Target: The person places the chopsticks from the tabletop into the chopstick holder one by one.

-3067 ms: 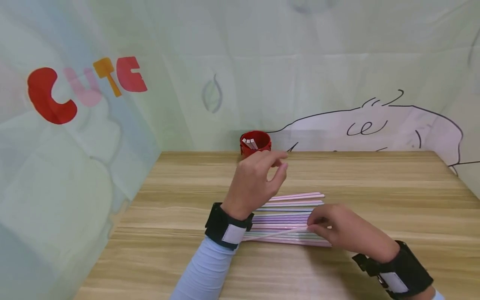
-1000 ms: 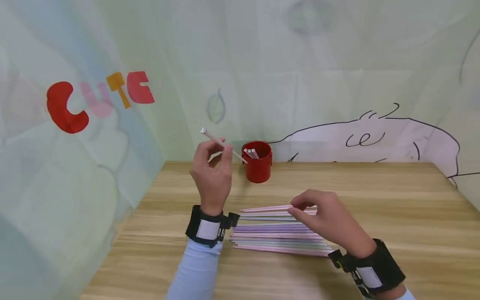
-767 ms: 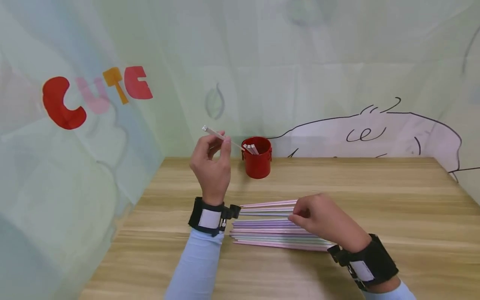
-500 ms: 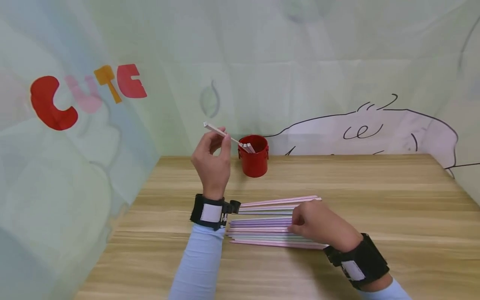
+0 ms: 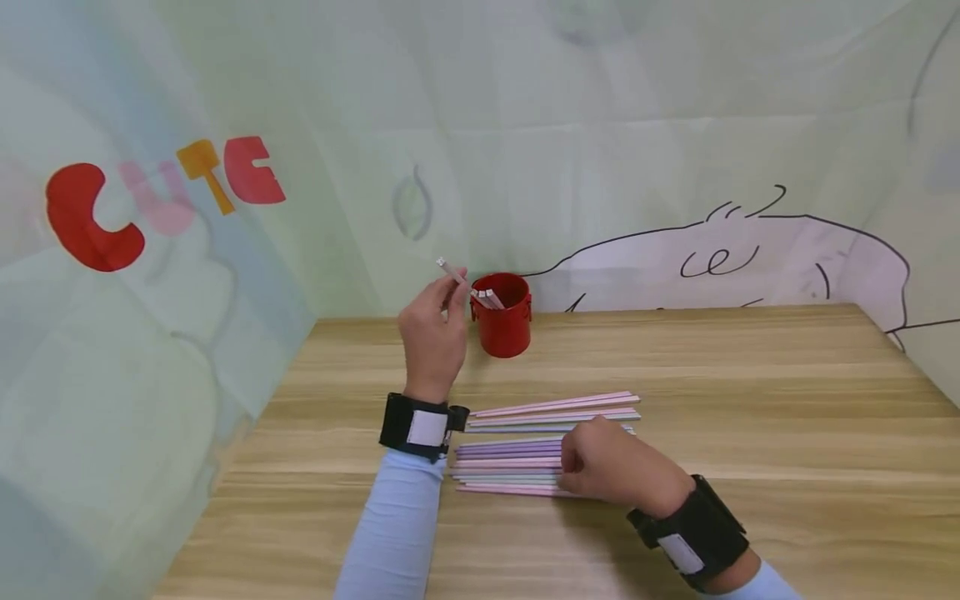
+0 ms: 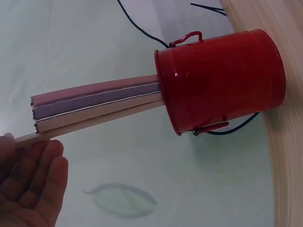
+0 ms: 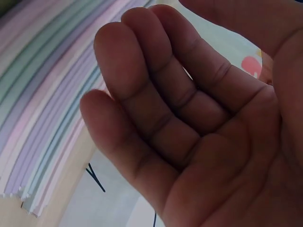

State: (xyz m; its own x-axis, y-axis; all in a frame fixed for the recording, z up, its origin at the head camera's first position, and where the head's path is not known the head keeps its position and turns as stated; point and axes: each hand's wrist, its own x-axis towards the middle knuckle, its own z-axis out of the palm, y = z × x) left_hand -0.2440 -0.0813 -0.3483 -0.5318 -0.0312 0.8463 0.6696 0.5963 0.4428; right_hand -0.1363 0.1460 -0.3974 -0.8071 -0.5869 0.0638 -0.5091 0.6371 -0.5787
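Observation:
In the head view my left hand pinches a pale pink stick beside the red bucket. The left wrist view shows this stick running down to the bucket's rim, alongside several pastel sticks that stand in the bucket with their square ends up. My right hand hovers low over a row of long pastel sticks, covering their right ends. In the right wrist view its fingers are loosely bent, with nothing showing between them and the thumb.
The bucket stands near the far edge of the wooden table, by a printed cloth backdrop with coloured letters at the left. A few sticks lie slightly apart behind the main row.
My left hand has carried its stick from the row up to the bucket, lowering the end into it over the last second. My right hand has moved left and nearer me over the row.

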